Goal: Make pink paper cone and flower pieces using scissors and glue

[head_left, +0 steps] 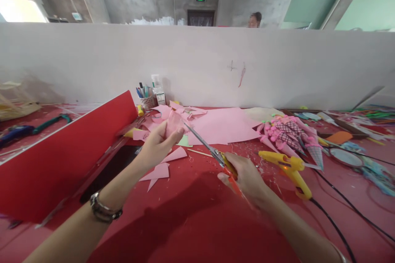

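Observation:
My left hand pinches a piece of pink paper and holds it up above the red table. My right hand grips scissors with orange and yellow handles. Their long blades point up and left and meet the lower right edge of the held paper. Cut pink triangles lie on the table under my left hand. A metal bracelet sits on my left wrist.
A yellow glue gun with black cables lies to the right. Pink paper cones, large pink sheets, a pen cup and a glue bottle stand further back. A red board leans at left. A person's head shows behind the white partition.

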Available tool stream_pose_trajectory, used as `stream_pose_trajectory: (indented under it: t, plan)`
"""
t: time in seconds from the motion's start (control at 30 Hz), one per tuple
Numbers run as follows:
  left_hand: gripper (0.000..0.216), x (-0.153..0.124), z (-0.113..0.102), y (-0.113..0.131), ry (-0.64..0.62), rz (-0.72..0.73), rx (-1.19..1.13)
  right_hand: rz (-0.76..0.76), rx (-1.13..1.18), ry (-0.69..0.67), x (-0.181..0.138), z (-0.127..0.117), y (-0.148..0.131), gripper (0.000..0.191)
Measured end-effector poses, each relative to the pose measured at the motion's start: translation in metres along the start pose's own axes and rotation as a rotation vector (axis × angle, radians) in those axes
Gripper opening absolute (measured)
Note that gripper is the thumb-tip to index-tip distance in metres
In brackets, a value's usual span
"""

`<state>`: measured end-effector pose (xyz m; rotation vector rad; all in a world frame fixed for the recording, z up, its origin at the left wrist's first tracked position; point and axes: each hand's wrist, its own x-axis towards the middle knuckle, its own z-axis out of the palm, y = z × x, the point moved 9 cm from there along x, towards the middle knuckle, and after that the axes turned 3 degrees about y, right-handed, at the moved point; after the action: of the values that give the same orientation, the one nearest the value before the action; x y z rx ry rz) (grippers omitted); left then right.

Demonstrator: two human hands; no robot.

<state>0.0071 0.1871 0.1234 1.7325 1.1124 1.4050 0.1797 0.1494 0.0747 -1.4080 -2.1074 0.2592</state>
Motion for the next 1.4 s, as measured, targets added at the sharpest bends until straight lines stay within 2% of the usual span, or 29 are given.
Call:
stream_pose_trajectory:
  t: [0.4,0.53,0.67,0.8,1.0,1.1,1.2,1.3,1.4]
  plan:
    - [0.026,0.002,0.0,-0.001,-0.039,0.017,0.043,0.052,0.063,-0.08,0.003,0.003,0.005,0.039]
    - [0.025,0.001,0.0,-0.002,-0.034,0.012,0.062,0.032,0.03,-0.135,0.002,0.007,0.005,0.031]
    - [0.026,-0.001,0.009,-0.007,-0.113,-0.013,0.155,-0.01,0.03,-0.172,0.0,0.012,0.004,0.024]
    - [0.025,-0.003,0.019,-0.011,-0.174,-0.019,0.137,0.006,0.032,-0.149,0.0,0.011,0.005,0.022]
    - [0.025,-0.003,0.023,-0.018,-0.188,-0.057,0.103,0.038,0.093,-0.167,0.0,0.013,0.004,0.036]
    - [0.025,-0.003,0.022,-0.018,-0.18,-0.054,0.146,0.059,0.072,-0.175,0.001,0.012,0.007,0.033]
    - [0.027,-0.003,0.021,-0.014,-0.174,-0.015,0.209,0.016,0.002,-0.158,0.002,0.009,0.005,0.029]
    - [0.027,-0.007,0.03,-0.014,-0.261,-0.01,0.205,-0.002,-0.014,-0.186,0.001,0.013,0.003,0.029]
    - [0.024,-0.012,0.038,-0.022,-0.365,-0.092,0.168,0.03,0.013,-0.194,0.0,0.015,0.003,0.029]
